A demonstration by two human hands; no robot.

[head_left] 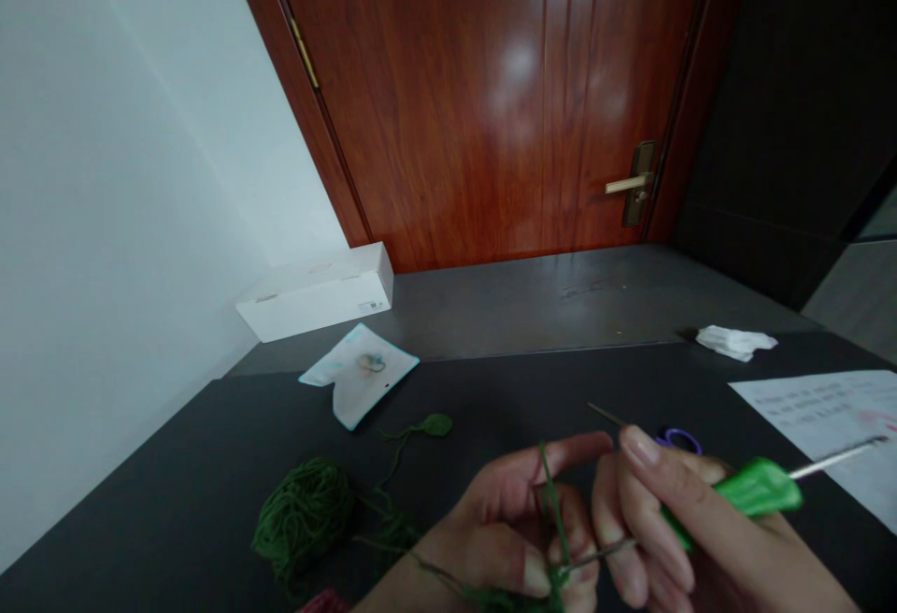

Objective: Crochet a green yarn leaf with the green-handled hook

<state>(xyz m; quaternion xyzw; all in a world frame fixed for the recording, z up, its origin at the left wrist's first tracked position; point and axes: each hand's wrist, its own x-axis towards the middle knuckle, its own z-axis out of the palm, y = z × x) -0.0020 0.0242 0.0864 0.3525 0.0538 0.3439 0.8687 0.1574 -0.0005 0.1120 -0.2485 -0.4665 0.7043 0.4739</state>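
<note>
My left hand (505,538) is closed on a small piece of green yarn work (559,579) at the bottom of the view, with a strand running up over its raised index finger. My right hand (673,520) grips the bright green handle of a hook tool (761,489). One thin metal end reaches left into the yarn work; another shaft sticks out to the right. A ball of dark green yarn (305,520) lies left of my left hand, and a small green leaf-shaped piece (437,425) with a yarn tail lies beyond it.
Purple-handled scissors (679,440) lie partly hidden behind my right hand. A white pattern sheet or packet (371,370), a long white box (322,293), crumpled white tissue (735,342) and a printed paper (833,417) rest on the dark table (175,463). A wooden door stands behind.
</note>
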